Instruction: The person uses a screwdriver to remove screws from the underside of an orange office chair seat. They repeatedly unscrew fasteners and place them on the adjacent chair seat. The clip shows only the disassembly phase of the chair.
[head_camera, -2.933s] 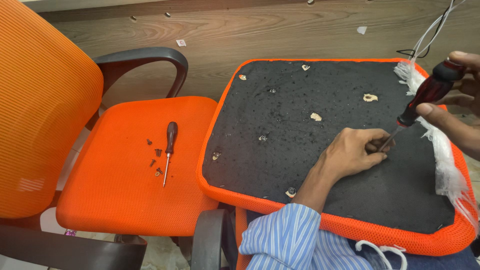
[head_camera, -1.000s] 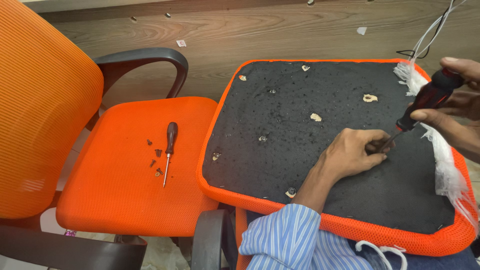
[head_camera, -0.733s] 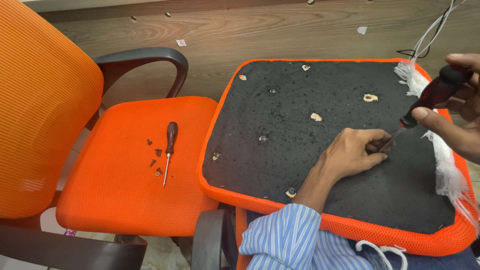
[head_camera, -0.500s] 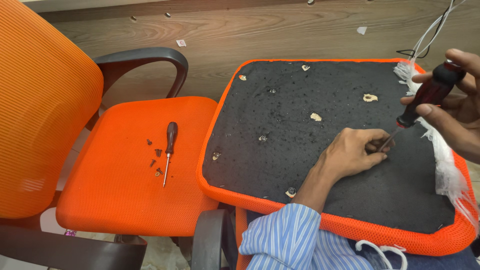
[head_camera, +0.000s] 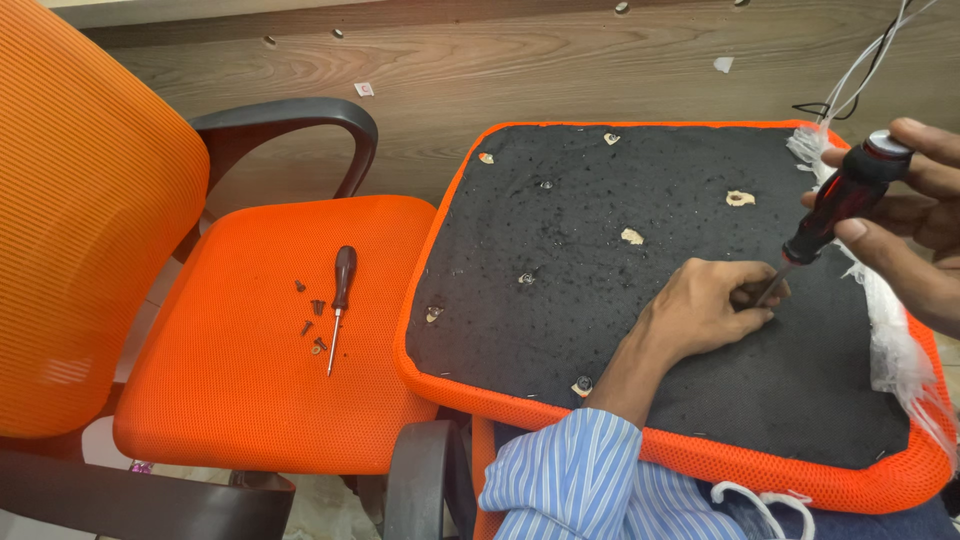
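Screwdriver (head_camera: 838, 205) gripped by right hand (head_camera: 915, 215) fingers (head_camera: 862, 232).

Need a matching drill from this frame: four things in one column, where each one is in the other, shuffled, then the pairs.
Things:
1. right hand
2. left hand
3. spare screwdriver
4. loose screws

Places:
A. lying on the orange chair seat, shaft toward the camera
B. resting on the black seat underside, fingers at the driver tip
C. scattered on the chair seat left of the spare screwdriver
D. gripping the red-and-black screwdriver handle

Pairs: 1-D, 2-B, 3-A, 4-C
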